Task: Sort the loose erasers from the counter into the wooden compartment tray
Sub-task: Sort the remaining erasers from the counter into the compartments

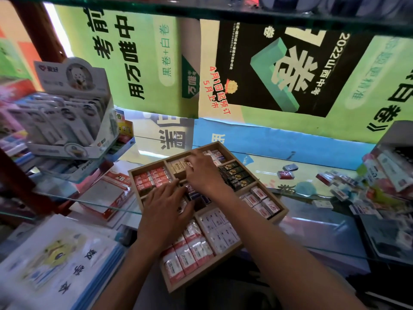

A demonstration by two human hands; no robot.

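The wooden compartment tray (282, 205) lies on the glass counter, its compartments packed with boxed erasers: red ones (150, 178) at far left, black ones (237, 176) at right, white ones (220, 229) near the front. My right hand (202, 174) reaches over the tray's far middle and pinches a small eraser (187, 164) above the beige compartment. My left hand (166, 208) rests flat with spread fingers on the tray's middle-left compartments. Loose erasers (286, 174) lie on the counter to the right, with more in a pile (339, 186).
A display box of white packaged items (73, 121) stands at left above red-and-white packs (116, 191). Booklets (55, 262) lie at near left. Posters cover the back wall, and a glass shelf (245, 12) runs overhead. Boxes (388, 171) crowd the right edge.
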